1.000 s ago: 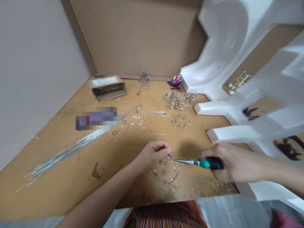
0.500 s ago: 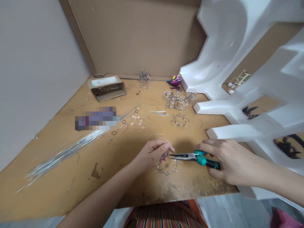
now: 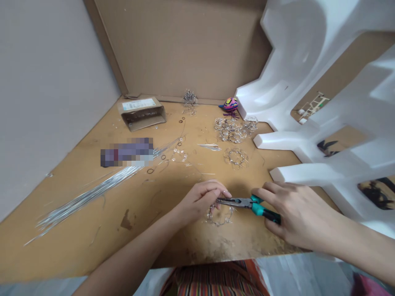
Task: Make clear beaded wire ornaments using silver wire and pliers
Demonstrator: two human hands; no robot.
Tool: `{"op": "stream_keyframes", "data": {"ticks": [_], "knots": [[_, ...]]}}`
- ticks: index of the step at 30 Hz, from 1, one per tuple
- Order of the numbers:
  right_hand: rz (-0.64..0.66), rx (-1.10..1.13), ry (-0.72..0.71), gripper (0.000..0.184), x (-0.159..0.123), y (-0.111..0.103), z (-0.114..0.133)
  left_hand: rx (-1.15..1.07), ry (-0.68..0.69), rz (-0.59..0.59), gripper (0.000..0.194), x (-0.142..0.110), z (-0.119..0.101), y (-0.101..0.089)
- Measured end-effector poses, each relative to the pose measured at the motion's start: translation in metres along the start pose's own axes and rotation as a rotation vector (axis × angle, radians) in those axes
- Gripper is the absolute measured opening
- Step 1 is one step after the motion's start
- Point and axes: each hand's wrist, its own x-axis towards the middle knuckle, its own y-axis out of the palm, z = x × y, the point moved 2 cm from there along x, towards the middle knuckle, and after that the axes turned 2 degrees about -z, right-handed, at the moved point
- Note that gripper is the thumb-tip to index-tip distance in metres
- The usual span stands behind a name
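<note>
A beaded wire ring [image 3: 219, 218] is grasped at its upper edge by the left hand [image 3: 200, 200], near the front of the wooden workboard [image 3: 92, 222]. Teal-handled needle-nose pliers [image 3: 262, 209] are clenched in the right hand [image 3: 298, 216], with their tips placed at the ring.

PLACE: wire-craft workbench — SHOWN BY: wooden board [image 3: 77, 234] | cardboard walls [image 3: 182, 49] | wire rods [image 3: 89, 197] | foam packing [image 3: 308, 78]

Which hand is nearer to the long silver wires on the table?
Left. The left hand is right of the silver wires, apart from them; the right hand, gripping the pliers, lies farther right.
</note>
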Motion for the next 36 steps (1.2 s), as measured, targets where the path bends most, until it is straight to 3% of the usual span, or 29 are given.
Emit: {"op": "stream_keyframes", "data": {"ticks": [8,12,16,25,31,36], "knots": [[0.004,0.050,0.003,0.023,0.000,0.004,-0.003,-0.101,0.045,0.061,0.030,-0.001,-0.002,0.000],[-0.039,0.096,0.069,0.028,0.000,0.007,-0.007,-0.142,0.060,-0.066,0.025,0.000,-0.001,-0.001],[-0.068,0.085,0.145,0.035,-0.001,0.007,-0.009,-0.051,-0.041,-0.209,0.016,0.000,0.001,-0.004],[-0.051,0.060,0.208,0.031,-0.003,0.019,-0.007,0.197,-0.020,-0.251,0.027,0.000,-0.001,0.001],[-0.033,0.036,0.169,0.030,-0.003,0.019,-0.006,0.255,0.000,-0.298,0.027,0.001,0.000,0.001],[-0.102,-0.026,0.120,0.030,-0.005,0.021,-0.007,0.320,0.021,-0.282,0.027,0.001,0.002,-0.001]]}}
